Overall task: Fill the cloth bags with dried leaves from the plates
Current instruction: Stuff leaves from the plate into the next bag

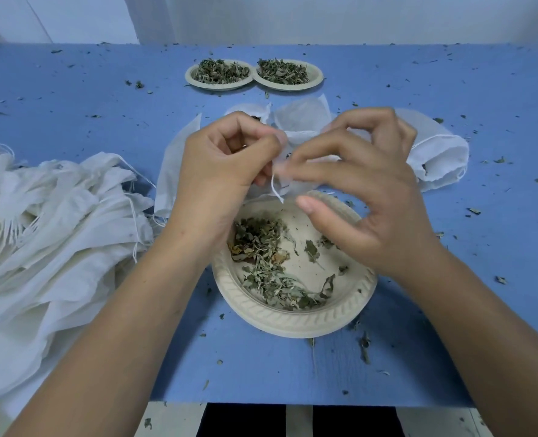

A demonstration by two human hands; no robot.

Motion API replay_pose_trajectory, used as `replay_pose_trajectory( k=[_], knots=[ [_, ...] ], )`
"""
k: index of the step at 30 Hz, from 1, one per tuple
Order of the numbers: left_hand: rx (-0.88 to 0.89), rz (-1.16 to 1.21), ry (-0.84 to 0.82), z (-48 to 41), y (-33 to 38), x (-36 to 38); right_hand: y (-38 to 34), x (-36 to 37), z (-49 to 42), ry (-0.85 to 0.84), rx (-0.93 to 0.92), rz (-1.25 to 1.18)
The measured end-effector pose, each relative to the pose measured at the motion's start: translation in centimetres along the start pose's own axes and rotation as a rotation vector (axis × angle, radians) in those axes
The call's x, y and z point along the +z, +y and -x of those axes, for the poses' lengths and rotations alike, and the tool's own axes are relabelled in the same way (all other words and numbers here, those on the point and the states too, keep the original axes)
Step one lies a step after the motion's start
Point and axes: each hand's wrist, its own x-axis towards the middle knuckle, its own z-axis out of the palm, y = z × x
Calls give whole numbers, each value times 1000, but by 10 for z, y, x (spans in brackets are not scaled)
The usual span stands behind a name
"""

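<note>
Blue tabletop (pixel 419 342): matte, flecked with leaf crumbs all round the near plate (pixel 293 323).
Near plate: round, beige, ribbed rim; dried leaves (pixel 261 247) lie loose, thickest on its left half.
Cloth bag (pixel 282 165): thin, sheer white, blurred; held above the near plate's far rim, drawstring (pixel 277 193) dangling toward it.
Left hand (pixel 226 162): fingers curled, pinching one edge of the bag.
Right hand (pixel 365 190): curled fingers hold the other edge; exact pinch blurred.
Bag pile (pixel 56 231): crumpled off-white cloth, left of the near plate.
Far plates (pixel 219 86) (pixel 288 87): two, rims touching, heaped with leaves, well beyond the near plate.
</note>
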Motion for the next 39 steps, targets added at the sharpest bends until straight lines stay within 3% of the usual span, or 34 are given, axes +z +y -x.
replay_pose_trajectory(
  k=[3,5,7,8,12,17,24,35,39],
  knots=[
    [-10,29,51,-1,1,-2,-3,-3,2,-125,-47,-265],
    [-11,43,71,-1,2,-3,-6,-5,3,-448,67,-543],
    [-10,31,77,-1,2,-2,-6,-1,3,-778,218,-584],
    [-10,25,78,-1,2,-2,-4,4,5,-843,266,-537],
    [101,-62,109,1,3,0,4,5,5,-707,316,-362],
    [190,-157,95,5,2,4,-3,9,6,-855,160,-372],
    [208,-148,115,6,0,3,-1,13,5,-653,158,-343],
    [219,-159,125,5,0,4,14,-13,-3,-65,311,-803],
    [211,-155,114,6,-1,4,13,-11,-4,158,411,-761]
  ],
)
